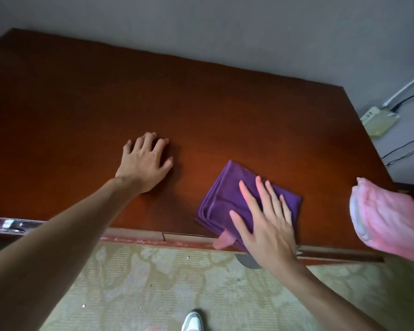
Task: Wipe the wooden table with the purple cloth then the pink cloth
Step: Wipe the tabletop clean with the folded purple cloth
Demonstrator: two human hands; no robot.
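Here, table: bare wood, broad unwiped span far and left.
Pink cloth: near right edge, waiting.
Purple cloth: folded, near edge; best swept in overlapping strokes.
Right hand: fingers spread flat on it, gripping nothing.
Left hand: splayed, bracing, empty.

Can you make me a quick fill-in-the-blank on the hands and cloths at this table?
1. The right hand lies flat on the ____ cloth.
2. The left hand rests on the bare ____ table.
3. The pink cloth lies at the table's ____ end.

Missing words: purple; wooden; right
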